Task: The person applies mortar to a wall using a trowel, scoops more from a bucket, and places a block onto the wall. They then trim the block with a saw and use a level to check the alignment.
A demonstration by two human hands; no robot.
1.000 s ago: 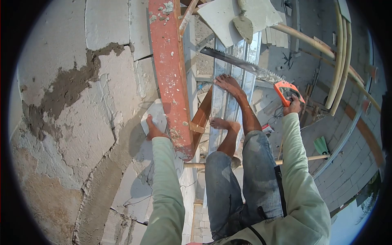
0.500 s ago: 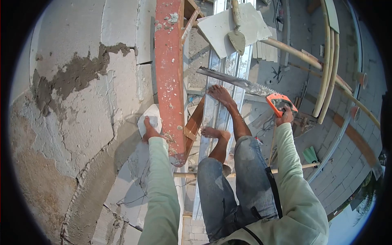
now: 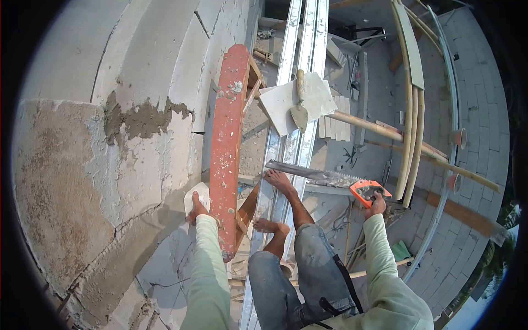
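Observation:
My left hand (image 3: 197,210) is closed round a small white block piece (image 3: 203,192), held beside the red plank (image 3: 225,159) near the wall. The thumb lies over its face. In my right hand (image 3: 377,204) is a handsaw (image 3: 324,176), gripped by its orange handle. Its blade points left with teeth upward, over the metal channels (image 3: 275,190) and close above my bare foot (image 3: 279,180). Pale dust or mortar coats part of the blade.
A trowel (image 3: 300,113) rests on a pale board (image 3: 319,96) across the channels. On the left rises a block wall (image 3: 148,159) with a dark mortar patch. Bamboo poles (image 3: 379,127) cross at the right. My feet stand on the narrow channels above a cluttered lower floor.
The view has tilted up, so the plank, board and trowel sit lower in the picture. The saw blade has come nearer to my foot. Both hands keep their holds.

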